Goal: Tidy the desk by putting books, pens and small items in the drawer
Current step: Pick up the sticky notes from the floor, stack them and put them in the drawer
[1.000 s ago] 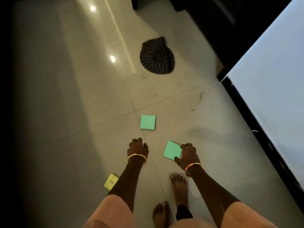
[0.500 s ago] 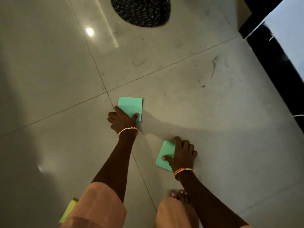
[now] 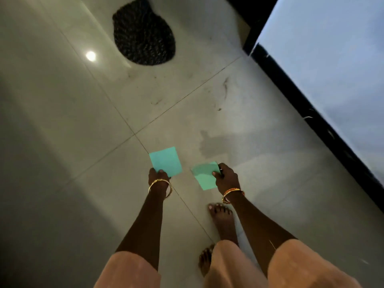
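Head view: the left hand [image 3: 158, 177] pinches the near edge of a square mint-green paper note [image 3: 165, 161], fingers curled at its lower corner, so that most of the sheet projects forward unsupported above the glossy grey tiled floor [image 3: 62, 121]. The right hand [image 3: 226, 179] grips a second mint-green paper note [image 3: 204, 176], thumb across its face and fingers curled behind its right edge; a small dark item appears at the fingertips, but it cannot be identified. Both notes are held clear of the floor, apart from each other, and no drawer or desk is visible in this view. Risk assessment: each sheet is thin and held by one edge only, so a quick arm movement or draught could make it slip free and drop back onto the floor. A tighter pinch would likely crease the paper. The bare right foot [image 3: 223, 219] stands just beside the right wrist on polished tile, where footing may be poor when rising. The dark woven oval mat [image 3: 143, 32] lies well ahead and could catch a step.
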